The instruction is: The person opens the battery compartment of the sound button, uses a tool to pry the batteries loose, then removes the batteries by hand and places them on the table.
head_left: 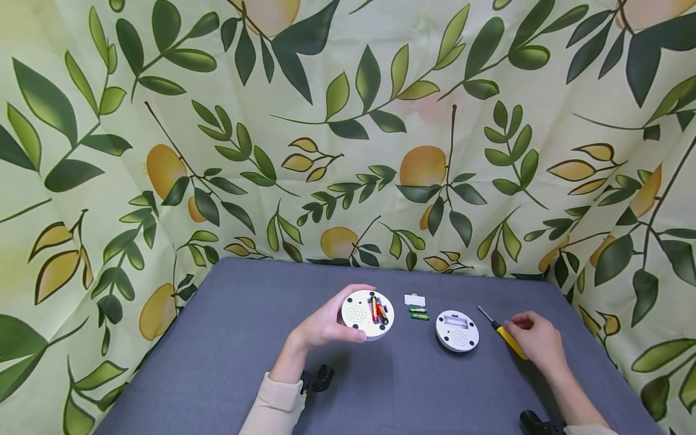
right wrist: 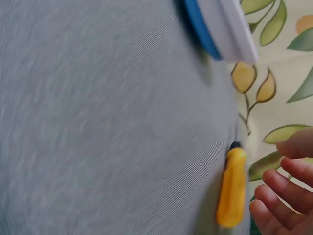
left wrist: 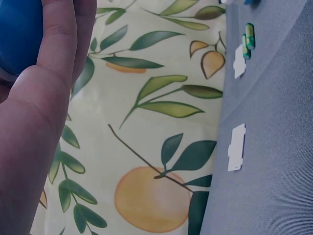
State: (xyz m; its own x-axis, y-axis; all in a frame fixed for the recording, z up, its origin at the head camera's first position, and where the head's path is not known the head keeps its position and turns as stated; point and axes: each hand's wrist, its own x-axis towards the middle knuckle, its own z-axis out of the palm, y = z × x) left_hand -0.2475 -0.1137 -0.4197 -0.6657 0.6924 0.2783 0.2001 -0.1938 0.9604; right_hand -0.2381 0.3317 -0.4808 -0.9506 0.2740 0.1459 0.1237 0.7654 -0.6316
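My left hand (head_left: 331, 320) grips a round white device (head_left: 356, 313) by its edge, raised above the table. Its underside faces up, showing an uncovered compartment with red batteries (head_left: 379, 310), one lying askew. The blue side of this device (left wrist: 18, 36) fills the corner of the left wrist view. My right hand (head_left: 538, 341), fingers loosely bent, hovers beside a yellow-handled screwdriver (head_left: 511, 341). In the right wrist view a gap separates the fingers from the screwdriver handle (right wrist: 232, 191), and nothing is in that hand.
A second round white device (head_left: 457, 331) lies on the table with its compartment uncovered. Two green batteries (head_left: 418, 313) lie beside a white battery cover (head_left: 415, 300). Another white cover (left wrist: 237, 148) shows in the left wrist view. A leaf-patterned cloth (head_left: 348, 151) hangs behind the grey table.
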